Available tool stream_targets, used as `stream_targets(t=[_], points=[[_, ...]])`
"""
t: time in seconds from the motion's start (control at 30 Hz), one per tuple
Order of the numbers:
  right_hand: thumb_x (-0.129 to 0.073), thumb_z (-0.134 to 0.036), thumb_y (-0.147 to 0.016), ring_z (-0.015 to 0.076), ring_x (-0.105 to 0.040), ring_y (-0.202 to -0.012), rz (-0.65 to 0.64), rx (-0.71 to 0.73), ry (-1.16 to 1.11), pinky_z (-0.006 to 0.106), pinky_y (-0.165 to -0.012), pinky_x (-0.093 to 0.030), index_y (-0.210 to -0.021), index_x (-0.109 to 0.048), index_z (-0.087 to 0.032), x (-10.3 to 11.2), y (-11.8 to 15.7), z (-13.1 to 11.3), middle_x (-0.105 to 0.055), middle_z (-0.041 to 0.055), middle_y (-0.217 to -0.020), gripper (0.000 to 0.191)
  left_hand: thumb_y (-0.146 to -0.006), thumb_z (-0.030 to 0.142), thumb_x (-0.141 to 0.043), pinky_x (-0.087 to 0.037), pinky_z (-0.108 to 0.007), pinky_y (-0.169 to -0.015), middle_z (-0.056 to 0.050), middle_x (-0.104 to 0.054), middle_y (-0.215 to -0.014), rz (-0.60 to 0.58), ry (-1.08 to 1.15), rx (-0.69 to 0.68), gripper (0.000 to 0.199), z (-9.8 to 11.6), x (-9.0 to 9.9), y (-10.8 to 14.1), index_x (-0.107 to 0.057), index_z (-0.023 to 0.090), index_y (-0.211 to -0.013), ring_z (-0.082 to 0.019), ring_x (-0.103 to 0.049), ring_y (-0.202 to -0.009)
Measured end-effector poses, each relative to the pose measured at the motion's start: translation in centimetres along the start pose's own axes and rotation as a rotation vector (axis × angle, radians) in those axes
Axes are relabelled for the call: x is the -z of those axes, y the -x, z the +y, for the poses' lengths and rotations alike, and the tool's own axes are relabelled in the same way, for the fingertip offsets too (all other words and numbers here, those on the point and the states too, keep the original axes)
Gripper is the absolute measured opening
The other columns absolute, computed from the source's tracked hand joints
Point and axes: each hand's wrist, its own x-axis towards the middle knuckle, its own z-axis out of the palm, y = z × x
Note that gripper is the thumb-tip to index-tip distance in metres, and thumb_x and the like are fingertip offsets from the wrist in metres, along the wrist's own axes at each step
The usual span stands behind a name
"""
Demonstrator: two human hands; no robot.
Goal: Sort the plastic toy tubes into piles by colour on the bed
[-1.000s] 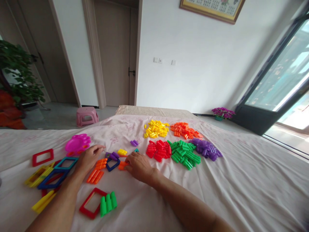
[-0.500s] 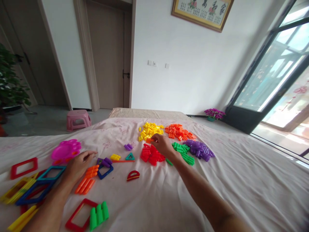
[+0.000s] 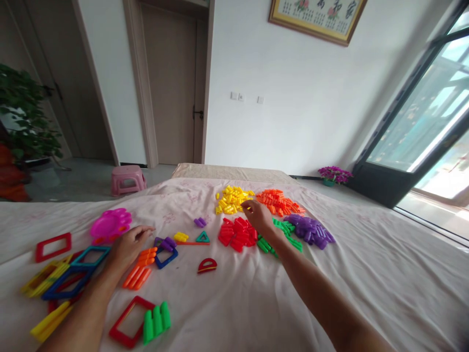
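My right hand (image 3: 258, 215) reaches to the near side of a pile of yellow plastic pieces (image 3: 234, 198), its fingers curled together. Whether a small piece is between the fingertips is hidden. Below the hand lies a red pile (image 3: 238, 234), and partly behind my forearm a green pile (image 3: 284, 230). An orange pile (image 3: 280, 201) lies just beyond the hand. My left hand (image 3: 130, 244) hovers over the left side with fingers loosely extended, holding nothing visible. Beside it are joined orange pieces (image 3: 138, 277), a pink paw-shaped tray (image 3: 106, 226) and a blue square frame (image 3: 166, 257) with purple pieces (image 3: 168, 243).
A purple pile (image 3: 311, 232) lies at the right. Several coloured frames, including a red one (image 3: 53, 247), spread over the left of the cloth-covered table (image 3: 234, 308). Green joined pieces (image 3: 157, 322) rest on a red frame nearby. A pink stool (image 3: 128, 180) stands beyond the table.
My right hand has moved slightly right and away from me. The orange piece seen at its fingertips earlier no longer shows. The view has swung slightly left; my left hand has barely moved.
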Motion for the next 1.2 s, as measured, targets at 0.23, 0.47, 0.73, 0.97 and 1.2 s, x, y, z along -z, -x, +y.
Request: stream_targets(t=[0.23, 0.47, 0.73, 0.97, 1.2], points=[[-0.051, -0.025, -0.095, 0.0169, -0.063, -0.101, -0.261, 0.413, -0.064, 0.025, -0.086, -0.044, -0.108, -0.071, -0.025, -4.7, 4.3, -9.2, -0.071, 0.0036, -0.108, 0.024, -0.082, 0.047, -0.05, -0.051, -0.028, -0.086, -0.002, -0.077, -0.103, -0.007, 0.038, -0.007, 0.038, -0.1, -0.1, 0.0, -0.073, 0.024, -0.102, -0.022, -0.07, -0.1], [-0.052, -0.04, -0.096, 0.023, -0.058, -0.109, -0.302, 0.487, 0.044, 0.034, -0.095, -0.042, -0.113, -0.07, -0.02, -9.1, 3.2, -14.2, -0.067, 0.0101, -0.113, 0.031, -0.083, 0.047, -0.051, -0.05, -0.027, -0.087, -0.002, -0.076, -0.105, -0.011, 0.061, -0.009, 0.037, -0.4, -0.2, -0.1, -0.072, 0.025, -0.103, -0.022, -0.069, -0.102], [-0.061, -0.037, -0.09, 0.0233, -0.058, -0.107, -0.319, 0.488, 0.072, 0.033, -0.091, -0.043, -0.109, -0.07, -0.021, -11.2, 2.8, -14.4, -0.067, 0.0087, -0.109, 0.026, -0.083, 0.049, -0.051, -0.05, -0.03, -0.089, -0.004, -0.076, -0.106, -0.019, 0.086, -0.002, 0.038, -0.5, -0.3, -0.3, -0.072, 0.024, -0.103, -0.023, -0.069, -0.104], [-0.053, -0.036, -0.095, 0.0202, -0.064, -0.097, -0.269, 0.383, 0.094, 0.028, -0.081, -0.043, -0.105, -0.069, -0.022, -7.7, 1.5, -12.3, -0.07, 0.0066, -0.105, 0.024, -0.083, 0.047, -0.051, -0.051, -0.028, -0.085, -0.003, -0.076, -0.104, -0.005, 0.062, -0.018, 0.037, -0.1, -0.2, -0.2, -0.073, 0.024, -0.102, -0.022, -0.069, -0.1], [-0.052, -0.032, -0.094, 0.0247, -0.06, -0.11, 0.024, 0.025, 0.17, 0.032, -0.087, -0.043, -0.124, -0.062, -0.021, -1.8, -3.8, -7.5, -0.066, 0.0102, -0.121, 0.033, -0.085, 0.046, -0.048, -0.049, -0.028, -0.088, -0.003, -0.075, -0.108, -0.014, 0.024, -0.026, 0.037, 0.4, 0.1, 0.1, -0.072, 0.024, -0.103, -0.022, -0.068, -0.103]])
